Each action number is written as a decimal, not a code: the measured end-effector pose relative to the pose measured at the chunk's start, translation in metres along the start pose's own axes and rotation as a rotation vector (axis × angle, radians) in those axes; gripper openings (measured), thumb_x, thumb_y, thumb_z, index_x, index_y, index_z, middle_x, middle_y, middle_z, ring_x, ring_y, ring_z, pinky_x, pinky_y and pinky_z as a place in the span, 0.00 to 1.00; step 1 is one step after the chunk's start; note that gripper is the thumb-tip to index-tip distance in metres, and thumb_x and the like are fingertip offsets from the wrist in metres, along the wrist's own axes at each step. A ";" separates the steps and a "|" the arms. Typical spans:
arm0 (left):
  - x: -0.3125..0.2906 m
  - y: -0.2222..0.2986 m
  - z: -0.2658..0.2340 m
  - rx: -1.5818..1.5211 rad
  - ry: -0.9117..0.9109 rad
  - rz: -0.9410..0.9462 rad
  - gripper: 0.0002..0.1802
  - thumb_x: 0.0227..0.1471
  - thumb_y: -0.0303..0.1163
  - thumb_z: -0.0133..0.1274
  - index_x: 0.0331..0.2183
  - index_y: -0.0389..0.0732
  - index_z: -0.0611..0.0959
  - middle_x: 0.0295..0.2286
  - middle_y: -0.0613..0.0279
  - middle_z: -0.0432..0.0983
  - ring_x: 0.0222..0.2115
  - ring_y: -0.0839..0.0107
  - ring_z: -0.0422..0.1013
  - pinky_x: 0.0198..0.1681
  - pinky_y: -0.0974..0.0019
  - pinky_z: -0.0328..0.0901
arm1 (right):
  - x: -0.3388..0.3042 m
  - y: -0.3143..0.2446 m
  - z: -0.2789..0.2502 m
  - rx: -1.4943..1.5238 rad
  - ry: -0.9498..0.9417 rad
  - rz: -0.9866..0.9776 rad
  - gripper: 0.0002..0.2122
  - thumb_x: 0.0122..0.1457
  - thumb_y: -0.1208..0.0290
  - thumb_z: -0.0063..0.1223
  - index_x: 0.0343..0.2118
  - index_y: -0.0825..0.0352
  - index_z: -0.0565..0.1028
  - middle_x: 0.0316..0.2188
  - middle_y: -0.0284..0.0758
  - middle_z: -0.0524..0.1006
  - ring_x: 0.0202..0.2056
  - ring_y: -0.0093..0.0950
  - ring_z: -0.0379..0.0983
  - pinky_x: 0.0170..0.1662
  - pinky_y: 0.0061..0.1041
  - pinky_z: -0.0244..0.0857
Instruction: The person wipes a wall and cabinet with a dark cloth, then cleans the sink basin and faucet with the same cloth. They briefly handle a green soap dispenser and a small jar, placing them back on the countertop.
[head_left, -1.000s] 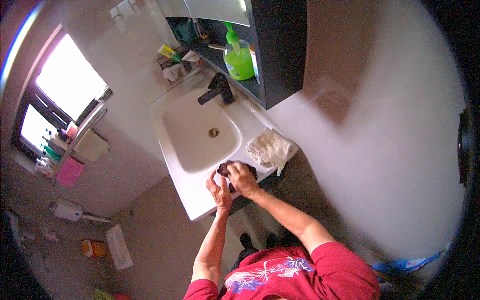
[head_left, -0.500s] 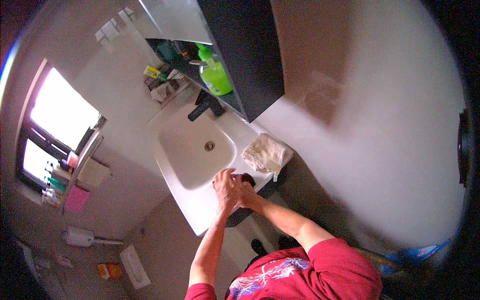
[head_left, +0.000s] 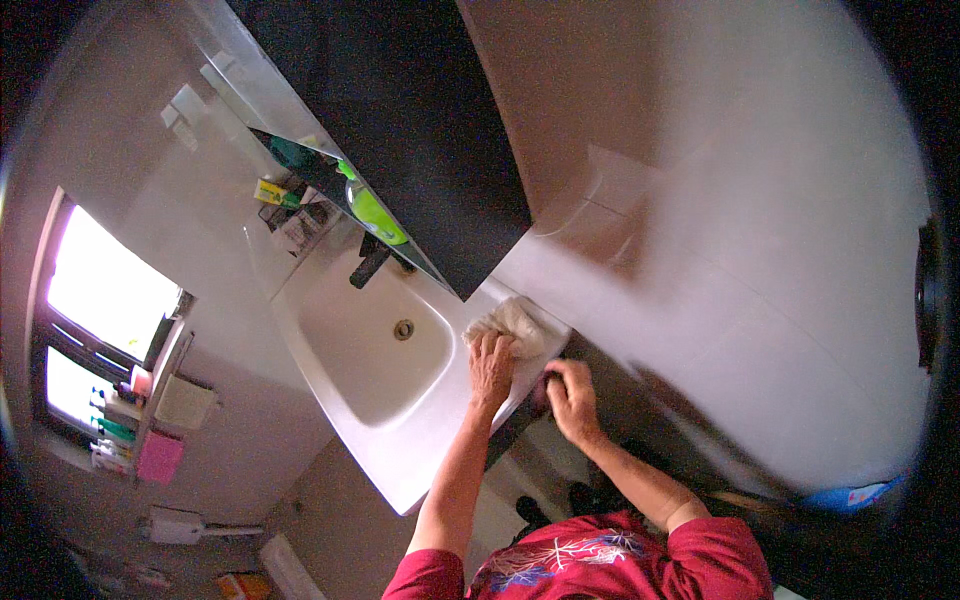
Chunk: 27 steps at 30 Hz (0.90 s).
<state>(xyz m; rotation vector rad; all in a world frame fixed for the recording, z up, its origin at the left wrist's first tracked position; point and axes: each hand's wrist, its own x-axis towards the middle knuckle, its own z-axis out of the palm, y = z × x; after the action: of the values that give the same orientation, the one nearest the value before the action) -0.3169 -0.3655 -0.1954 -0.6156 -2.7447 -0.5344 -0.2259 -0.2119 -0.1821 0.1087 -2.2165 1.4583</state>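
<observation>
At the right front corner of the white washbasin (head_left: 395,440) lies a crumpled off-white cloth (head_left: 515,322). My left hand (head_left: 490,370) reaches onto it, its fingers closed on the near edge of the fabric. Just past the basin's right front edge is my right hand (head_left: 572,400), fingers curled in. A small dark reddish thing (head_left: 540,394) shows beside its fingers; its kind is too blurred to make out. Inside the bowl a round drain (head_left: 403,329) is visible, and a black tap (head_left: 370,264) stands at the back.
A black cabinet (head_left: 400,130) overhangs the back right of the basin, with a green pump bottle (head_left: 372,212) on its shelf. Behind the tap sit a wire rack and a yellow-green box (head_left: 277,193). At left, a window (head_left: 112,285) has several bottles and a pink cloth (head_left: 160,457) below.
My hands were together at the basin's front edge and have parted. The left has moved onto the cloth; the right has gone right, past the rim. The view has shifted.
</observation>
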 end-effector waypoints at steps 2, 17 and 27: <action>-0.022 0.004 -0.010 -0.029 0.030 -0.083 0.21 0.42 0.29 0.53 0.43 0.48 0.73 0.47 0.57 0.64 0.52 0.54 0.55 0.53 0.53 0.53 | 0.023 -0.001 0.002 -0.136 0.074 -0.041 0.17 0.49 0.74 0.50 0.44 0.67 0.67 0.44 0.43 0.65 0.46 0.42 0.61 0.48 0.37 0.56; -0.131 0.002 -0.056 0.162 -0.081 -0.377 0.27 0.47 0.44 0.52 0.50 0.51 0.67 0.56 0.61 0.54 0.59 0.57 0.46 0.52 0.34 0.43 | 0.108 0.057 0.133 -0.703 -0.186 -0.345 0.16 0.53 0.68 0.43 0.44 0.68 0.68 0.53 0.51 0.60 0.57 0.44 0.52 0.49 0.43 0.52; -0.129 0.008 -0.058 0.175 -0.105 -0.386 0.28 0.46 0.38 0.53 0.50 0.52 0.66 0.56 0.62 0.53 0.58 0.58 0.46 0.53 0.37 0.43 | 0.133 0.049 0.211 -0.455 -0.413 -0.501 0.18 0.49 0.63 0.49 0.44 0.63 0.69 0.47 0.40 0.65 0.52 0.38 0.58 0.44 0.43 0.56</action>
<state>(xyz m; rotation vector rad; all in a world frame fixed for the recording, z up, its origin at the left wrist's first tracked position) -0.1899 -0.4281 -0.1857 -0.0708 -2.9827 -0.3424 -0.4322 -0.3518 -0.2333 0.8064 -2.5305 0.6876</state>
